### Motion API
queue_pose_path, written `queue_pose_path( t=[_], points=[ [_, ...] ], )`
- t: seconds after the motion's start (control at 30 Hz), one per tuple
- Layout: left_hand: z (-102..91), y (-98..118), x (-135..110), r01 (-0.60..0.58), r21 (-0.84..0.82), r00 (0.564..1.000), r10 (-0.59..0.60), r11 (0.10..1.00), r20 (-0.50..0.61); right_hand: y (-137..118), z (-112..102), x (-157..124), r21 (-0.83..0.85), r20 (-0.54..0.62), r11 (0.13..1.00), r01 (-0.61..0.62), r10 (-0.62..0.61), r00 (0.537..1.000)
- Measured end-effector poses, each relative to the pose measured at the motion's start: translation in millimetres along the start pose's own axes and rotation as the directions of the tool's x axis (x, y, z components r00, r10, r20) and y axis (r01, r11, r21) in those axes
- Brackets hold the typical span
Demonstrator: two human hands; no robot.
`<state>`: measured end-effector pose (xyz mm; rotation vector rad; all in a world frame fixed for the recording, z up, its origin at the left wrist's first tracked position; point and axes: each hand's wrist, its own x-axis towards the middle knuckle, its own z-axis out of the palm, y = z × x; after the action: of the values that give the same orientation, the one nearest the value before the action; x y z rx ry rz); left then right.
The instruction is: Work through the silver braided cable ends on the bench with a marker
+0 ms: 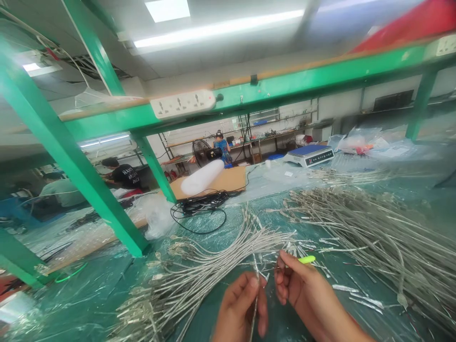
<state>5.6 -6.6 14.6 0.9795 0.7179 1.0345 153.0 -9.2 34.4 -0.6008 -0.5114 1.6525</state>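
In the lower middle of the head view, my left hand (245,301) pinches a thin silver-grey cable (254,316) between thumb and fingers. Its upper end points up and shows shiny foil. Just to the right, my right hand (297,280) is closed around a slim tool with a bright yellow-green handle (307,260). Its working end is small and partly hidden by the fingers, close to the held cable. Behind my left hand lies a spread bundle of silver cables (210,261). Strips of foil (366,300) are scattered on the table to the right of my right hand.
A larger heap of silver cables (374,232) covers the right side. Farther back are a digital scale (309,155), a coil of black cable (203,202) and a white roll (203,177). A green post (103,204) rises at left. Other people (124,175) sit in the background.
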Motion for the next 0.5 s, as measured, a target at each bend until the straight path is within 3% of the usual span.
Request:
queue_pose_path(
  t=[0.23,0.5],
  points=[
    [-0.6,-2.0,1.1,0.046,-0.160,0.995,-0.032,0.986,0.094,-1.2,5.4,-3.8,0.023,-0.020,1.000,-0.008,0.008,1.000],
    [2.3,-0.4,-0.6,0.013,-0.014,0.997,-0.014,1.000,-0.078,3.0,-0.8,-3.2,0.026,0.008,1.000,0.007,-0.007,1.000]
  ],
)
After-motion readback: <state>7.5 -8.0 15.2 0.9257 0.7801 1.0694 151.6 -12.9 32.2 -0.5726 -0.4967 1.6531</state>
